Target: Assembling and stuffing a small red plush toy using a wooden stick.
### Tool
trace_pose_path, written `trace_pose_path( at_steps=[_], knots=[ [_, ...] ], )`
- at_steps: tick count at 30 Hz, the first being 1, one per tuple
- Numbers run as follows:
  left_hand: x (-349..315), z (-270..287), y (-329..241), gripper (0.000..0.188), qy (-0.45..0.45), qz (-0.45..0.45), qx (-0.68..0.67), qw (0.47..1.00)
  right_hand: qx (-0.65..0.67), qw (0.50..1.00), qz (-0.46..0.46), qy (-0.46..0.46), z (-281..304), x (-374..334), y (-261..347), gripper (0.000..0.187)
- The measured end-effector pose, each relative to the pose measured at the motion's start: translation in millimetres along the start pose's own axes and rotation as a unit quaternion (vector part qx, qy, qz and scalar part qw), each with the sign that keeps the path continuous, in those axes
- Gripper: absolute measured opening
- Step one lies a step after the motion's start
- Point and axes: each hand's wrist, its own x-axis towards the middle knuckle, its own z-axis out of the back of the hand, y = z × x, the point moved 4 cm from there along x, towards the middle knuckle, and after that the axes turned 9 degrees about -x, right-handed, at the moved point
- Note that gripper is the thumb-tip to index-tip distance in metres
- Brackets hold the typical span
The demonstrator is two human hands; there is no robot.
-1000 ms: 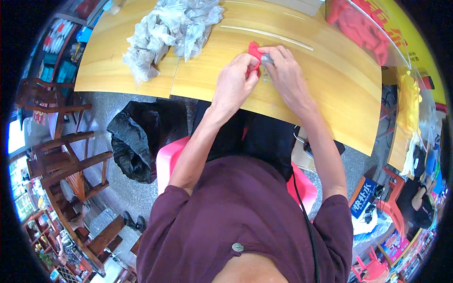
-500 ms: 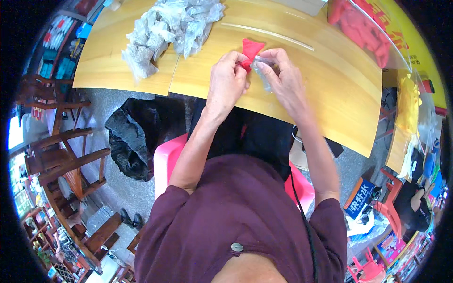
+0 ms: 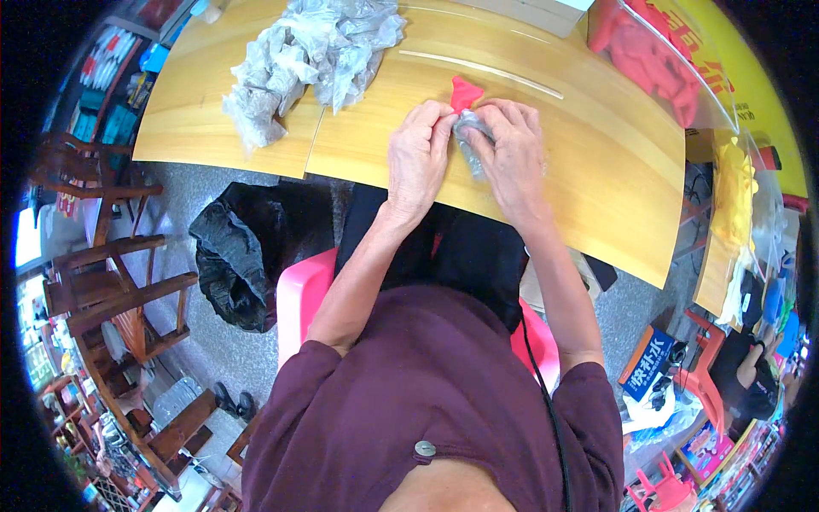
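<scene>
Above the wood-grain tabletop, a red cloth-like piece is pinched near its base by the left hand, a clear plastic wrapper clamped in the right hand — its film might be torn by uneven pulling.

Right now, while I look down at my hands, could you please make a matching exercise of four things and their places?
1. red soft piece
2. crumpled clear plastic bags
3. black plastic bag
4. pink plastic seat

A. on the floor, to your left
B. beneath you
C. between left hand and right hand
D. on the wooden table, far left

Pairs: 1-C, 2-D, 3-A, 4-B
</scene>
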Motion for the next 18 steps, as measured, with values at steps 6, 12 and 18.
trace_pose_path(
  at_steps=[6,12,18],
  knots=[
    [-2.1,-1.8,2.4,0.004,-0.008,0.065,-0.057,0.996,0.358,0.916,-0.177,0.043,-15.5,-6.0,-6.0,0.011],
    [-6.0,-5.3,-1.3,0.002,0.007,0.116,-0.14,0.983,0.453,0.863,-0.213,0.071,-13.9,0.9,-11.8,0.015],
    [-11.4,-10.8,10.5,0.007,0.0,0.095,-0.141,0.985,0.432,0.87,-0.219,0.091,-21.9,4.4,-21.0,0.019]
  ],
)
